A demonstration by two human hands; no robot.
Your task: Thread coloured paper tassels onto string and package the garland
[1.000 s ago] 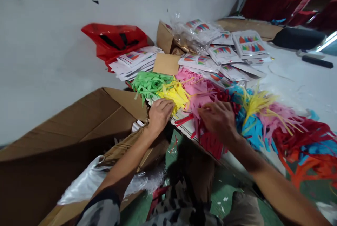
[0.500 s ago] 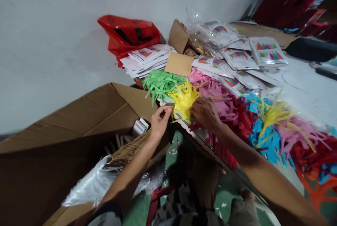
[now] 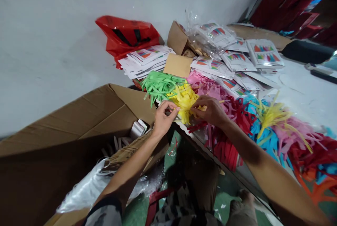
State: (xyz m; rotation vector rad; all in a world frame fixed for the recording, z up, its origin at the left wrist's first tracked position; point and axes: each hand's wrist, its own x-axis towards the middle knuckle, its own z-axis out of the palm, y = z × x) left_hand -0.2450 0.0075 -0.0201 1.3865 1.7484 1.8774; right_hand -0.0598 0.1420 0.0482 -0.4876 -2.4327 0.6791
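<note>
A bunch of yellow paper strips (image 3: 184, 99) lies at the near edge of the white table (image 3: 297, 96), between a green bunch (image 3: 159, 85) and pink strips (image 3: 210, 89). My left hand (image 3: 163, 119) pinches the yellow bunch's left edge with fingers curled. On the bunch's right side my right hand (image 3: 210, 111) is closed on yellow strips. Red strips (image 3: 226, 145) hang over the table edge under my right forearm.
An open cardboard box (image 3: 86, 120) with white plastic stands left of my knees. Stacks of printed packets (image 3: 147, 59), a red plastic bag (image 3: 126, 36) and a small brown box (image 3: 179, 40) lie at the back. Blue, yellow, pink and orange strips (image 3: 286, 127) spread right.
My right hand has moved left from the red and pink strips onto the yellow bunch. The left hand shifted from lying on the yellow strips to pinching their edge.
</note>
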